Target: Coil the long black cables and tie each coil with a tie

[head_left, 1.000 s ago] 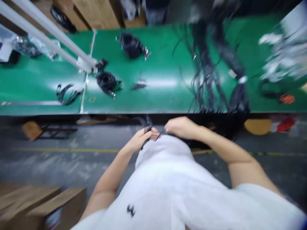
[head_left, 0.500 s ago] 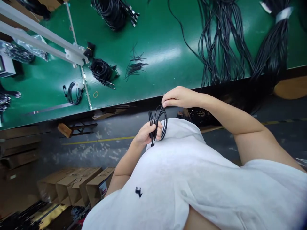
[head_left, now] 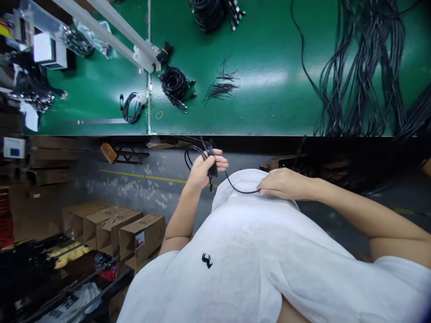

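Observation:
A black cable [head_left: 189, 152] lies in loops in my left hand [head_left: 203, 169], the thumb pressed over the coil and the other fingers stretched out beneath it. One plug end hangs below the thumb. From the coil a single length sags across to my right hand [head_left: 281, 183], whose fingers pinch it in front of the white shirt. The very end of that length is hidden by the right fingers. Both hands are off the table, between its front edge and my body.
On the green table [head_left: 269, 103] lie a coiled cable bundle [head_left: 175, 83], thin black ties [head_left: 222, 89], a rubber band [head_left: 159, 115] and a spread of long black cables [head_left: 367, 76]. A small cable coil [head_left: 132, 108] rests further left. Cardboard boxes [head_left: 141, 233] stand on the floor.
My right hand has moved right and down, away from the coil, drawing a length of cable out between the hands. My left hand has turned and risen slightly. The view has shifted left.

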